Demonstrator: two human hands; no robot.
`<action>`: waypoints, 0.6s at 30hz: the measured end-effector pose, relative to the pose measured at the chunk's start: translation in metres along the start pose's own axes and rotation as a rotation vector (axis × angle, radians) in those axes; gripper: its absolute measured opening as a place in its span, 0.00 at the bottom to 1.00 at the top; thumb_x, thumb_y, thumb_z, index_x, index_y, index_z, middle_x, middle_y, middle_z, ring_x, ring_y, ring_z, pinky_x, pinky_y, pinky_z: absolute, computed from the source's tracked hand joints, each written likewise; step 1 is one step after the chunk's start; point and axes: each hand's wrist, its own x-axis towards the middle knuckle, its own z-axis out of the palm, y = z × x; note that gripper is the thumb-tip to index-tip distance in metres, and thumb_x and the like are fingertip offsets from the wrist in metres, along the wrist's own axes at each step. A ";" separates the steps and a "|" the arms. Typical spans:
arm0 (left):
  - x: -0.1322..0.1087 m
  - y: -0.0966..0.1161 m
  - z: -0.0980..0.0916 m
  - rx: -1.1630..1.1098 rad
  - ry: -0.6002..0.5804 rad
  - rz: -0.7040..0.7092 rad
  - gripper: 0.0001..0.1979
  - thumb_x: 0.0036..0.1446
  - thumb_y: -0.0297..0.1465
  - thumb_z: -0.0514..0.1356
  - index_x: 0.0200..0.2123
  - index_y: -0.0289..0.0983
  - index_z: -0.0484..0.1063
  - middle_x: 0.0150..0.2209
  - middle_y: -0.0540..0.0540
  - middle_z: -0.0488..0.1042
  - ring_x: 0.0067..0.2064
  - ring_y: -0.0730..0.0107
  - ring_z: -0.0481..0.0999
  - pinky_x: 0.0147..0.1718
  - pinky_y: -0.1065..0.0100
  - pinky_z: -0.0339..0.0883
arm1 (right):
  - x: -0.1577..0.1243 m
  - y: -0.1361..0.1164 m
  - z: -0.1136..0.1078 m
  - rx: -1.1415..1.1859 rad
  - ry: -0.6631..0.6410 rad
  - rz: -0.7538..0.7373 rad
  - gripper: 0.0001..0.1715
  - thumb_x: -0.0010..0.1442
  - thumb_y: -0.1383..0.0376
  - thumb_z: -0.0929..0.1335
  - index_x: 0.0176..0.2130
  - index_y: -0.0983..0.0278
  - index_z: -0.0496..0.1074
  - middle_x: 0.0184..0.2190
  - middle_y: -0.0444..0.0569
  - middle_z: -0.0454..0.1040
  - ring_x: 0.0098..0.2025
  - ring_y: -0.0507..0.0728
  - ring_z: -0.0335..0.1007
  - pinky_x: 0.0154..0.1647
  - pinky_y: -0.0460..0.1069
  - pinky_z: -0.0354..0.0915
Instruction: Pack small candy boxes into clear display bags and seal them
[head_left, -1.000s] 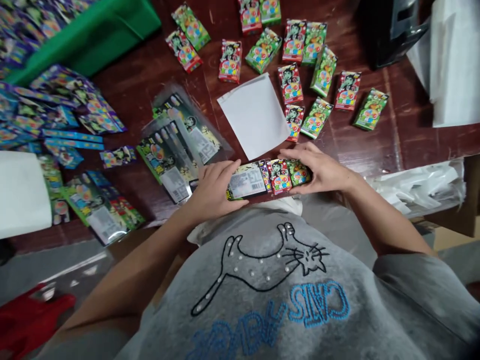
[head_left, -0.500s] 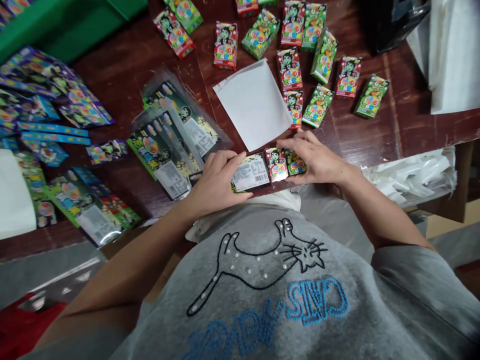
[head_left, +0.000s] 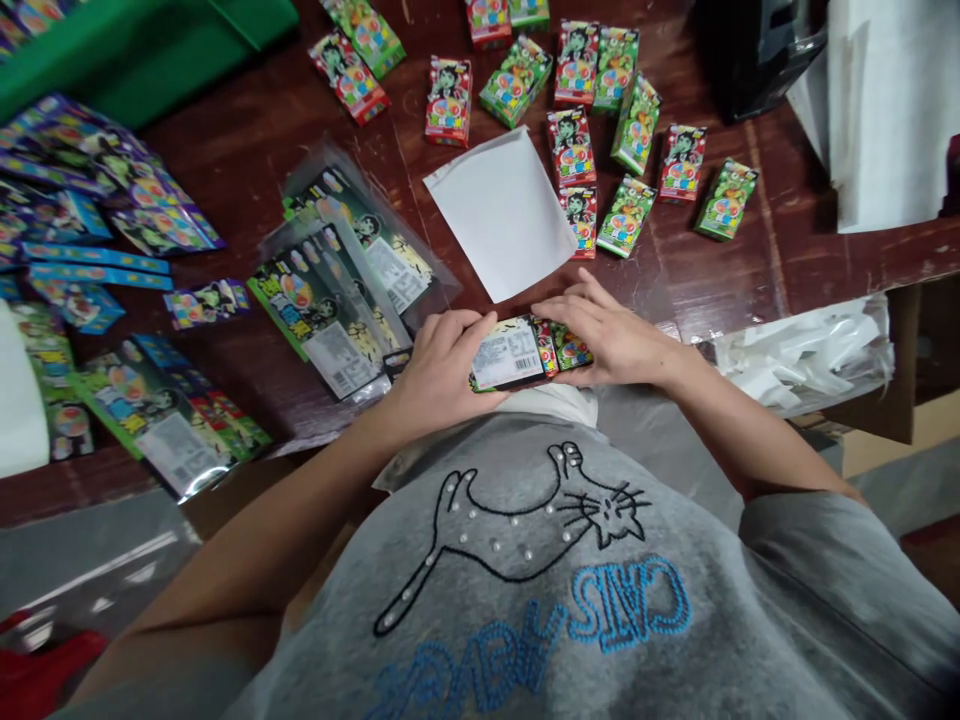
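At the table's near edge my left hand grips a printed sleeve with a white barcode label. Small colourful boxes, one red and one green, stick out of its right end. My right hand closes over those boxes and touches the sleeve's end. A blank white card lies just beyond both hands.
Several loose red and green boxes are scattered at the back of the dark wooden table. Clear-wrapped finished packs lie to the left, flat blue cartons further left. A green bin stands back left, a plastic bag on the right.
The small boxes have slid further into the sleeve, so fewer show. My right hand moved left towards my left hand. The view shifted slightly.
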 end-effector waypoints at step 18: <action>-0.010 0.001 -0.015 -0.113 0.136 -0.103 0.46 0.51 0.41 0.73 0.71 0.40 0.60 0.64 0.37 0.66 0.66 0.43 0.70 0.68 0.45 0.65 | 0.027 0.013 -0.049 0.017 0.083 -0.025 0.41 0.62 0.40 0.74 0.65 0.57 0.73 0.61 0.57 0.76 0.65 0.69 0.71 0.78 0.79 0.36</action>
